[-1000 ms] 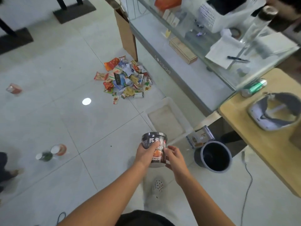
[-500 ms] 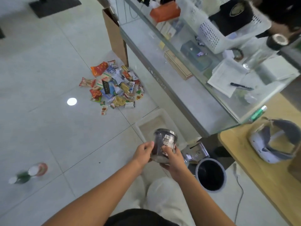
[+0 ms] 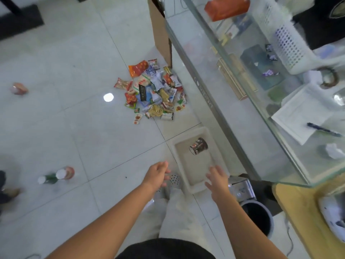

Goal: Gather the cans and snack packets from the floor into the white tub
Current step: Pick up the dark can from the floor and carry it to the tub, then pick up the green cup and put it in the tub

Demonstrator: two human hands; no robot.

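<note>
Both the left hand [image 3: 158,173] and the right hand [image 3: 216,177] are spread loose and hold nothing. The left one hangs at 9 o'clock of the white tub [image 3: 196,165]; the right one is over its 6 o'clock end. One dark can [image 3: 198,146] lies on its side inside, toward 12 o'clock. Snack packets [image 3: 153,92] lie piled at 11 o'clock.

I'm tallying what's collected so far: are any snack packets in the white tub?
No, the white tub holds only one dark can on its side; the snack packets lie piled on the floor beyond it.
</note>
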